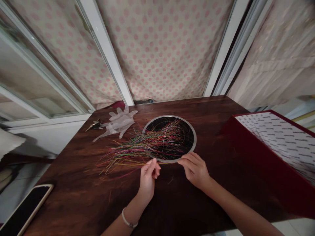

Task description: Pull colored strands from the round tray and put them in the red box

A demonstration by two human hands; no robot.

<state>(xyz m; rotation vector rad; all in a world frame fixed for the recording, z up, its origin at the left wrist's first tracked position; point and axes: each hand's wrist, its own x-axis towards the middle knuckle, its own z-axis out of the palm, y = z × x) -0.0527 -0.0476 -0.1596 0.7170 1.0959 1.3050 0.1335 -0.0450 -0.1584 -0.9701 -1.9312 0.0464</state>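
A loose bundle of thin coloured wires [137,144], red, green, yellow and white, lies across a round black tray [190,144] with a grey rim and spills over its left side onto the table. My left hand [148,177] is closed in a pinch at the tray's front edge, beside the bundle. Right of it, my right hand [195,168] also pinches with thumb and forefinger, close against the front right rim. A fine wire seems to run between both pinches, though it is hard to make out against the rim.
Behind the wires lie a clear plastic glove [119,121] and some keys [94,125]. A phone [27,209] rests at the table's left edge. On the right stands a large dark red box [261,157] with a printed white lining. A dotted curtain [162,49] hangs behind the dark wooden table [81,183].
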